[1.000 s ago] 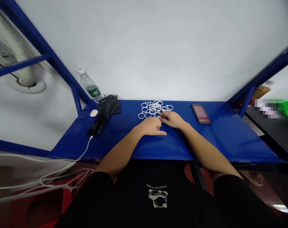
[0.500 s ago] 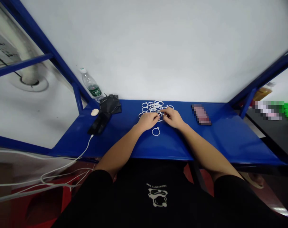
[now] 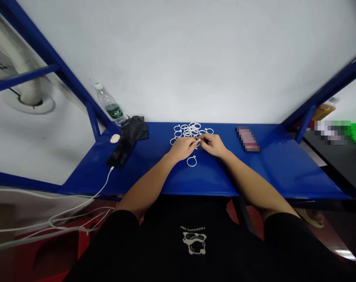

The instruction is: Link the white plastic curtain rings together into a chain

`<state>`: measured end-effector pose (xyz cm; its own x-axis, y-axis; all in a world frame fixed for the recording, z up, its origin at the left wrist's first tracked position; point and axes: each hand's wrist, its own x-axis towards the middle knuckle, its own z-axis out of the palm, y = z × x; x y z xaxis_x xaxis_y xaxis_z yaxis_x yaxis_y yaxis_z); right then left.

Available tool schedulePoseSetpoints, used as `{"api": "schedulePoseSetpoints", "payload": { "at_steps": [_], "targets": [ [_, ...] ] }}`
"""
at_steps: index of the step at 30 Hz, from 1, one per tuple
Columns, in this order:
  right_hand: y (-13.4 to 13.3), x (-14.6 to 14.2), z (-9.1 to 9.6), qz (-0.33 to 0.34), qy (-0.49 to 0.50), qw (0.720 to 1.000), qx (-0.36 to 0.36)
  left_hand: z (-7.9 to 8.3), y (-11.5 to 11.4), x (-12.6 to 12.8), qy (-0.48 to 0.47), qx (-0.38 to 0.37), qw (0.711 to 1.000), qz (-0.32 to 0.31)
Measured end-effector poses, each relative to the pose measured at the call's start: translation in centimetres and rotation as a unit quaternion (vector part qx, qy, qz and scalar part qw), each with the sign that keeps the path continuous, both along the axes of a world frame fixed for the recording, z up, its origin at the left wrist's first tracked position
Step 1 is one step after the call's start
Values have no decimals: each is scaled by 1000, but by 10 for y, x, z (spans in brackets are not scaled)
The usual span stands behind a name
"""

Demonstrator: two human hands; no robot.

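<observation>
Moved up from the lone ring [image 3: 191,166], left hand [image 3: 182,148] meets right hand [image 3: 213,145] mid-frame, both grips pinching a white ring [image 3: 198,140], seemingly to steady it.

Just beyond your fingers [image 3: 192,144], slim white rings [image 3: 191,131] lie overlapping in a cluster; a separate ring [image 3: 191,166], small tab on its rim, lies on your side of them; another white piece [image 3: 198,140], mostly hidden, is pinched between your fingertips.

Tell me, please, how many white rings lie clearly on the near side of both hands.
1: a white ring on the blue table, nearer its front edge than the left hand and right hand. Others may be hidden beneath the hands.
</observation>
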<state>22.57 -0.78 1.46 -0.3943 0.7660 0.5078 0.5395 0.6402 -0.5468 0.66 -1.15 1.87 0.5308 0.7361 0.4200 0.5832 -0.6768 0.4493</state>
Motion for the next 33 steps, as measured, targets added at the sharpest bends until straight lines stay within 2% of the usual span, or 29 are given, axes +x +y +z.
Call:
{"api": "schedulePoseSetpoints", "payload": {
  "at_steps": [5,10,20,23,26,29,33],
  "targets": [
    [-2,-2,3,22,23,999,-5,-3,4,0,-26,18,997,-74],
    [-2,-2,6,46,42,998,-30,-4,7,-1,-62,-20,992,-110],
    [-3,-4,9,55,28,997,-40,-2,7,-1,-66,-72,987,-130],
    [-4,-1,10,45,27,998,-32,2,5,-3,-73,-75,987,-118],
    [1,9,11,8,27,1000,-11,7,5,-8,-64,-67,992,-91],
    [9,26,13,-25,-37,999,-2,9,5,-13,-5,-64,995,-72],
    [15,42,13,3,-161,984,-77,10,2,-15,82,-113,987,-75]
  ]
}}
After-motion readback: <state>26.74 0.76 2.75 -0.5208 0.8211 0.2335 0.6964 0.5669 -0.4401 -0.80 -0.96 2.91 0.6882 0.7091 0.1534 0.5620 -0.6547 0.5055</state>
